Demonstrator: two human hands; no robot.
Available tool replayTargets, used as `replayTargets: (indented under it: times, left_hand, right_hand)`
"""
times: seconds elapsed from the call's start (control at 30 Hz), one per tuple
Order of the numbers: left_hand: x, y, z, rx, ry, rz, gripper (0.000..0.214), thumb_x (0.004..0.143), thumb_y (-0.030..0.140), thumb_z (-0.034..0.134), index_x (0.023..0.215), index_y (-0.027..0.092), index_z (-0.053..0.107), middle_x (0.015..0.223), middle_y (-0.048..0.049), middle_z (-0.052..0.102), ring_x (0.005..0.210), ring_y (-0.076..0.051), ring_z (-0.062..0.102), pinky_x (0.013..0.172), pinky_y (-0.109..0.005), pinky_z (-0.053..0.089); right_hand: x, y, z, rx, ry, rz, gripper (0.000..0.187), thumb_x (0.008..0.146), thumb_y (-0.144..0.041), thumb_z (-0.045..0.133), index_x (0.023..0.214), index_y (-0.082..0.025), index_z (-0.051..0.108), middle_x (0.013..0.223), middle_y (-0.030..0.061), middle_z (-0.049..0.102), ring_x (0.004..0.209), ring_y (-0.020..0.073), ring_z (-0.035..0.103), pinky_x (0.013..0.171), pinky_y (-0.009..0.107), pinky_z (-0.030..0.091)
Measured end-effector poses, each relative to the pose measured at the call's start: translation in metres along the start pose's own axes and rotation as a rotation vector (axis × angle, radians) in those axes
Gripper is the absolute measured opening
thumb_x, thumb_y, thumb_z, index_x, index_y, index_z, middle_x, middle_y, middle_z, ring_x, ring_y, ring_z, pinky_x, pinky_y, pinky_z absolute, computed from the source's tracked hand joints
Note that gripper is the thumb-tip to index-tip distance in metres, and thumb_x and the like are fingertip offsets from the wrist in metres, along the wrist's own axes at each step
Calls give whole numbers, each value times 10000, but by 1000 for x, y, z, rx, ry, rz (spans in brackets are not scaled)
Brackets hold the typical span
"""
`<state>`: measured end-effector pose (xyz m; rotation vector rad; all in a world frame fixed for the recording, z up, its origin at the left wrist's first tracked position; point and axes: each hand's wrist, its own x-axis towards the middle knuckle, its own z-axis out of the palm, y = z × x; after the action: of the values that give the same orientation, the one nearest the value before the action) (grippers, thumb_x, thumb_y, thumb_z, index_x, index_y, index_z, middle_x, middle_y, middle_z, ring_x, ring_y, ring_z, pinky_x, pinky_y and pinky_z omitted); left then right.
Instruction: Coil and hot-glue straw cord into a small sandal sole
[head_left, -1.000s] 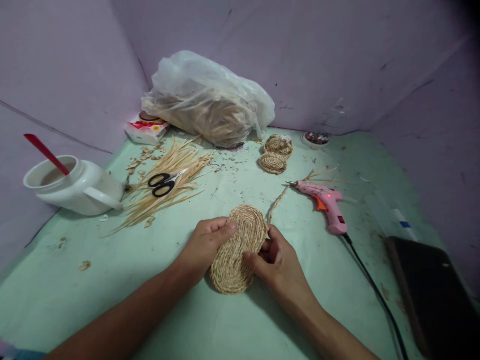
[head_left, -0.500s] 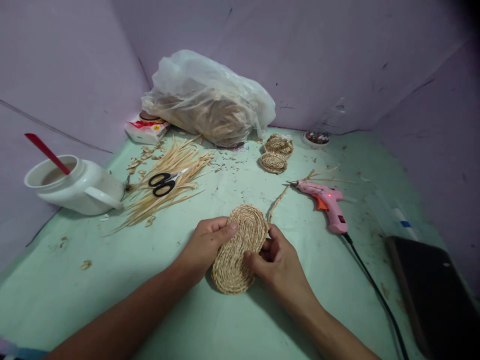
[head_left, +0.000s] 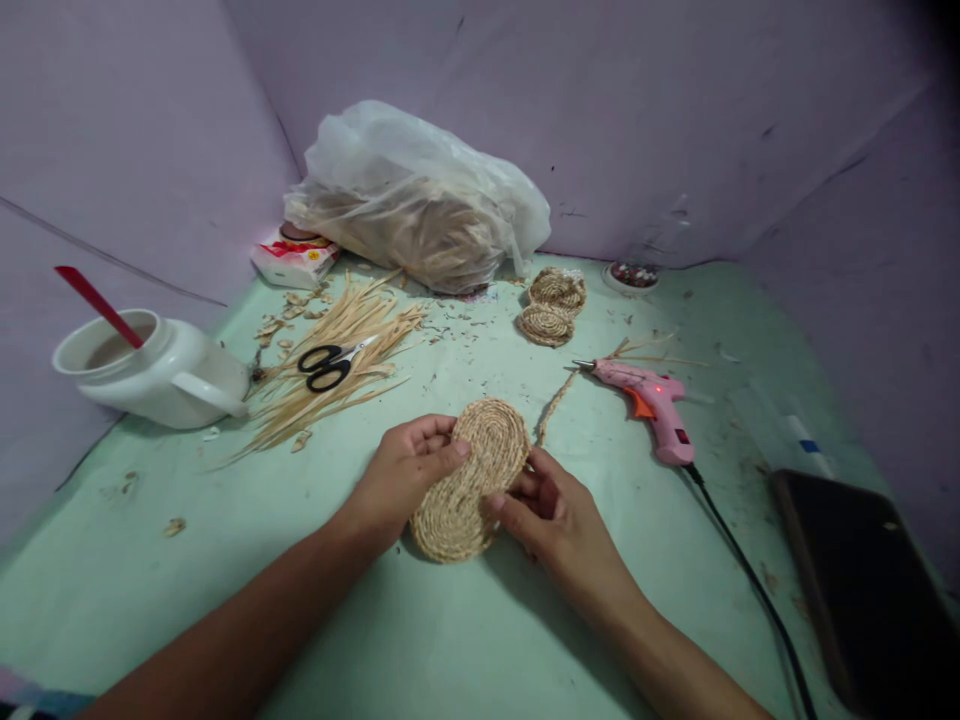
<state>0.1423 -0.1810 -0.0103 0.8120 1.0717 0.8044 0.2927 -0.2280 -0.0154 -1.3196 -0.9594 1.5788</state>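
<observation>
An oval coil of braided straw (head_left: 472, 485), shaped like a small sole, is held between my two hands, tilted over the table. My left hand (head_left: 409, 465) grips its left edge, thumb on top and fingers beneath. At the right edge my right hand (head_left: 544, 505) pinches it, thumb on the face and fingers behind. A loose braid (head_left: 556, 408) runs from near my right fingertips up toward a pink hot glue gun (head_left: 649, 400), whose red light is lit. The glue gun lies on its side to the right.
Scissors (head_left: 328, 368) rest on loose straw strips (head_left: 300, 410) at the left, beside a white jug (head_left: 176, 365) holding a red stick. Behind are a plastic bag (head_left: 427, 200) and smaller coiled straw pieces (head_left: 551, 305). A black cord (head_left: 750, 570) and a dark phone-like slab (head_left: 862, 590) lie right.
The straw coil has shifted slightly up and left, and its lower end has lifted a little. Both hands have moved with it and keep their hold.
</observation>
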Motion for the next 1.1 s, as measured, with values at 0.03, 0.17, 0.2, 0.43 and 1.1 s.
replayTargets:
  times: [0.03,0.17,0.2,0.43,1.1]
  left_hand:
    - [2,1,-2,69,35,28,393,579,343,776,892,139,657,731,-28,694,671,-168,631,683,-294,494]
    - [7,3,-15,602,245,220,328,710,340,629,965,139,677,858,-77,704,818,-232,642,765,-372,498]
    - [6,3,-18,768,309,309,323,735,331,595,980,139,681,925,-93,700,896,-254,632,816,-399,487]
    - [-19,14,-30,1244,139,497,287,771,332,603,1015,187,644,1011,-70,646,979,-238,575,877,-407,458]
    - [-36,-3,-7,1560,8,465,99,785,258,570,849,187,591,882,-80,586,858,-268,494,798,-465,355]
  right_hand:
    - [1,1,-3,-54,21,2,490,689,-320,661,1130,-157,522,866,72,706,679,167,622,591,293,482]
    - [1,5,-19,-448,145,-120,402,780,-375,591,1117,-158,607,916,93,715,560,135,556,524,294,443]
    - [0,6,-22,-564,144,-201,350,807,-358,565,1092,-166,633,931,91,714,554,133,552,524,295,443]
    - [-3,5,-24,-1144,37,-702,214,871,-221,531,1023,-215,682,1016,67,714,828,217,588,673,349,435]
    - [9,9,-13,-1158,17,-799,97,842,-176,580,767,-194,638,775,25,672,810,214,463,853,451,296]
